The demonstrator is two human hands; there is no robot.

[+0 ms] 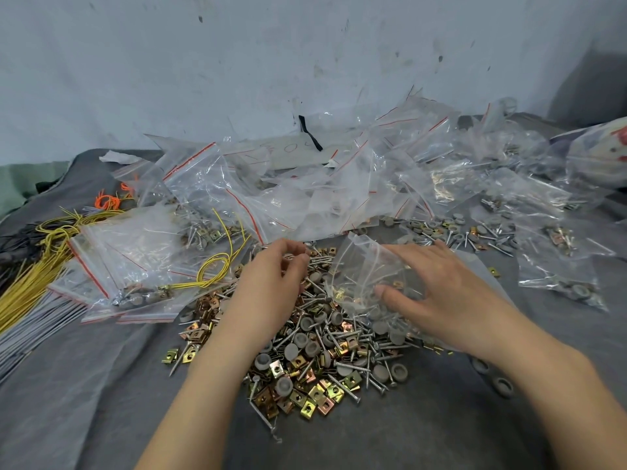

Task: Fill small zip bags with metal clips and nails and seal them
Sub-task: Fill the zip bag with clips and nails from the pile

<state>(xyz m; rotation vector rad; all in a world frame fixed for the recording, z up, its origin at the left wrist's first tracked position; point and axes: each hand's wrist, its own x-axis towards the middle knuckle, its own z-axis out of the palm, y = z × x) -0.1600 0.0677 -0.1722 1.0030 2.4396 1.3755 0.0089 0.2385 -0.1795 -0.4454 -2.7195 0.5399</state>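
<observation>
- our right hand (451, 293) grips the zip bag (366, 269), its thin plastic pinched between thumb and spread fingers; the bag stands over the far right edge of the pile, mouth up.
- our left hand (271, 283) has its fingers curled, tips together above the pile; we cannot tell whether a piece is in them.
- we judge the bag light, limp and slick; it is best held near the mouth so it stays open.
- the metal clips (319, 395) look small, stiff and sharp-edged, so we would pinch them by the flat faces.
- the nails (353, 368) look thin, hard and pointed and may pierce the film; we would take them by the shank and drop them head first.
- filled bags (135, 259) lie well to the left on the grey cloth (101, 385).
</observation>
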